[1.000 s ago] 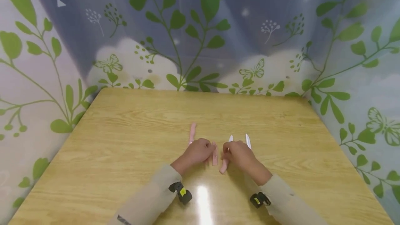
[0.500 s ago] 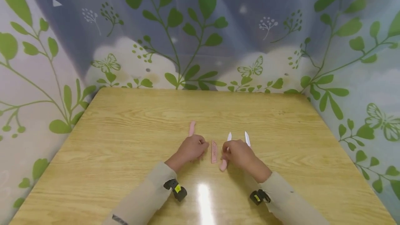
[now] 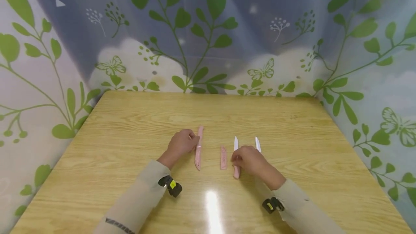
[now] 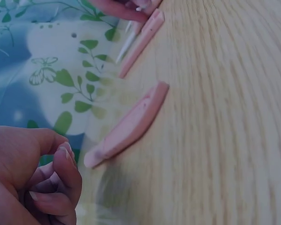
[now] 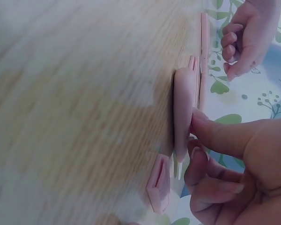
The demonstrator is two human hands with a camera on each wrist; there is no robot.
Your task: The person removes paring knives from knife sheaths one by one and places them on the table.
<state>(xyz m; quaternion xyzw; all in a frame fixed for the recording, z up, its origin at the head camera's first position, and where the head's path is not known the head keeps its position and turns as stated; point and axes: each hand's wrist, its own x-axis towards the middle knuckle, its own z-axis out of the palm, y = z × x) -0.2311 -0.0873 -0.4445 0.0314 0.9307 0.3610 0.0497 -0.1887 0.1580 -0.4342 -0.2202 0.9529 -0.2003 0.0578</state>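
Note:
In the head view a pink sheathed knife lies lengthwise on the wooden table. My left hand is beside its upper half; in the left wrist view its curled fingers hold nothing and stand apart from the sheathed knife. A flat pink sheath lies between my hands. My right hand pinches a pink-handled knife at the handle, white blade pointing away. The right wrist view shows the thumb against that handle, which rests low at the tabletop.
Right of my right hand shows another white blade, its lower part hidden by the hand. A pink slotted piece lies near the right hand. Behind the wooden table stands a leaf-patterned curtain.
My left hand has moved left and away from the sheath, uncovering the sheathed knife. The knife under my right hand has turned to lie straighter, and that hand has barely shifted.

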